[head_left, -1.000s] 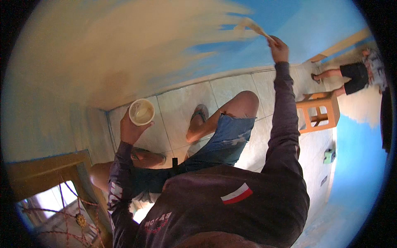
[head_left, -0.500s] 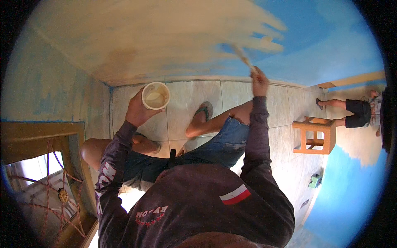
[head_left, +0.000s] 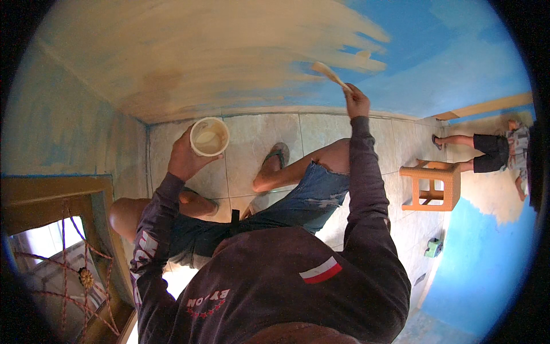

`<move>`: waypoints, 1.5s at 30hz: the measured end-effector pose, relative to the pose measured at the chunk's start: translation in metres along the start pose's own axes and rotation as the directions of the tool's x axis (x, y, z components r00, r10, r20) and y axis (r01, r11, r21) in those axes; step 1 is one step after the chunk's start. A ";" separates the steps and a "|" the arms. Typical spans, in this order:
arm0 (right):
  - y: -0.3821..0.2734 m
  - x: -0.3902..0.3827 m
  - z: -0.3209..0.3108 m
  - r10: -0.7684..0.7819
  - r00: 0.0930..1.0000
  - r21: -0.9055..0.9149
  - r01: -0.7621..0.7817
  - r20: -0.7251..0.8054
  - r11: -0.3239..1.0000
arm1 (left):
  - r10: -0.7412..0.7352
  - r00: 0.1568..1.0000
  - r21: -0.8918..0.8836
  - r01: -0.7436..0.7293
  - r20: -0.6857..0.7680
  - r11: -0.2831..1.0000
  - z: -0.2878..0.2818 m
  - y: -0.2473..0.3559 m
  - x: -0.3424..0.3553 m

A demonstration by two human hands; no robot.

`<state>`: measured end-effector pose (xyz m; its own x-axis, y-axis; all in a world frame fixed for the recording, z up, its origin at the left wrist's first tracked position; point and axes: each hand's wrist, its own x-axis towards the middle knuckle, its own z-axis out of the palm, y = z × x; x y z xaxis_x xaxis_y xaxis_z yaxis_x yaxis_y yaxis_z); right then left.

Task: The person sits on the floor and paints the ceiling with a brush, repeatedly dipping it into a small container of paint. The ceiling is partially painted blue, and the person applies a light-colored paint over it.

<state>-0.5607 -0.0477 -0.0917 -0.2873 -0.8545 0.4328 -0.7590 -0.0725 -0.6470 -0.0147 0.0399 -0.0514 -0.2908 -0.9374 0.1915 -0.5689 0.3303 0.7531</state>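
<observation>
My left hand (head_left: 184,156) is wrapped round the side of a white paint tub (head_left: 195,150), whose open top shows some pale paint (head_left: 208,136) inside. On the right, my right hand (head_left: 358,102) grips a paintbrush (head_left: 331,74) by its handle. The brush slants up and left, its pale, paint-coated head against or very close to the wall (head_left: 252,51). That wall is bright blue at the right, with streaky beige paint over its left and middle. Whether the bristles touch it is hard to tell.
An orange plastic stool (head_left: 431,186) stands on the tiled floor (head_left: 258,135) to the right. Beyond it is another person (head_left: 491,153) near a blue and beige wall. A green object (head_left: 433,247) lies by that wall. At left is a brown-framed opening with ropes (head_left: 66,267).
The paintbrush has swung from a blurred pose to a more leftward slant, its head now further left. My right hand has risen slightly. The tub is a little further left in view.
</observation>
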 end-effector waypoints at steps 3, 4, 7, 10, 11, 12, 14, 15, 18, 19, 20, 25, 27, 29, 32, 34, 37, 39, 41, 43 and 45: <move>0.031 -0.005 -0.038 0.102 0.989 -0.181 -0.119 -0.103 0.976 | -0.015 1.000 -0.001 0.015 0.003 1.000 -0.002 0.002 -0.001; 0.041 -0.012 -0.048 0.125 0.976 -0.223 -0.163 -0.176 0.961 | -0.021 1.000 -0.002 0.021 0.009 1.000 -0.002 0.003 -0.001; 0.052 -0.030 -0.063 0.197 0.905 -0.297 -0.320 -0.377 0.900 | -0.039 0.999 -0.002 0.039 0.026 0.999 -0.002 0.003 0.000; 0.050 -0.038 -0.055 0.276 0.831 -0.336 -0.467 -0.483 0.818 | -0.029 1.000 -0.003 0.029 0.006 1.000 -0.001 -0.001 -0.003; 0.076 -0.040 -0.061 0.080 0.843 -0.335 -0.296 -0.531 0.894 | -0.011 1.000 -0.047 0.012 0.022 0.999 0.006 0.003 0.004; 0.060 -0.037 -0.039 0.212 0.835 -0.344 -0.422 -0.508 0.839 | -0.023 0.999 -0.044 0.024 0.032 0.999 0.001 0.007 0.003; 0.008 -0.030 0.004 0.307 0.870 -0.162 -0.392 -0.387 0.906 | -0.032 0.999 -0.046 0.034 0.037 0.998 -0.004 0.009 0.001; 0.005 -0.029 0.020 0.215 0.894 -0.242 -0.326 -0.394 0.914 | -0.016 0.999 -0.070 0.019 0.046 0.997 0.000 0.011 0.004; -0.081 -0.038 0.089 0.200 0.904 -0.179 -0.283 -0.379 0.942 | -0.075 0.995 -0.072 0.079 0.061 0.994 -0.001 0.021 0.005; -0.087 -0.043 0.107 0.108 0.908 -0.191 -0.199 -0.406 0.961 | -0.096 0.993 -0.077 0.101 0.074 0.992 0.001 0.026 0.008; -0.125 -0.050 0.124 0.164 0.909 -0.102 -0.218 -0.384 0.970 | -0.105 0.992 -0.049 0.108 0.066 0.993 -0.004 0.026 0.005; -0.215 -0.103 0.155 0.033 0.942 0.100 0.001 -0.333 0.995 | -0.076 0.996 0.005 0.076 0.053 0.997 -0.003 0.021 0.004; -0.233 -0.120 0.154 0.013 0.968 0.184 0.035 -0.252 0.982 | -0.048 0.998 -0.016 0.048 0.035 0.999 -0.002 0.014 0.002; -0.243 -0.132 0.149 -0.007 0.990 0.261 0.043 -0.138 0.964 | -0.031 0.999 -0.026 0.031 0.017 0.999 -0.004 0.010 0.001; -0.229 -0.128 0.135 -0.135 0.990 0.335 0.118 0.030 0.935 | -0.034 0.999 -0.032 0.034 0.005 0.999 -0.004 0.011 0.002; -0.221 -0.124 0.129 -0.098 0.993 0.366 0.066 0.069 0.928 | -0.055 0.998 -0.040 0.055 0.011 0.998 -0.005 0.010 0.001; -0.191 -0.106 0.123 -0.032 0.999 0.310 0.021 0.029 0.950 | -0.043 0.999 -0.059 0.043 0.005 0.997 -0.006 0.013 0.001; -0.162 -0.087 0.109 0.130 0.988 0.341 -0.152 0.087 0.928 | -0.028 1.000 -0.038 0.028 -0.004 0.999 -0.005 0.009 0.000; -0.135 -0.074 0.090 0.040 0.998 0.217 -0.030 -0.042 0.976 | -0.019 1.000 -0.031 0.019 0.001 0.999 -0.005 0.007 0.002; -0.124 -0.065 0.068 0.104 0.992 0.092 -0.097 -0.077 0.991 | -0.028 0.999 -0.032 0.029 0.014 0.999 -0.008 0.009 0.001; -0.114 -0.065 0.047 0.100 0.981 0.018 -0.098 -0.169 0.995 | -0.019 1.000 -0.026 0.019 0.000 0.999 -0.008 0.007 0.000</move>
<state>-0.4279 -0.0075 -0.0752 -0.4559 -0.7584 0.4658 -0.7167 0.0025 -0.6974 -0.0124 0.0414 -0.0409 -0.2803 -0.9434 0.1772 -0.5539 0.3097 0.7728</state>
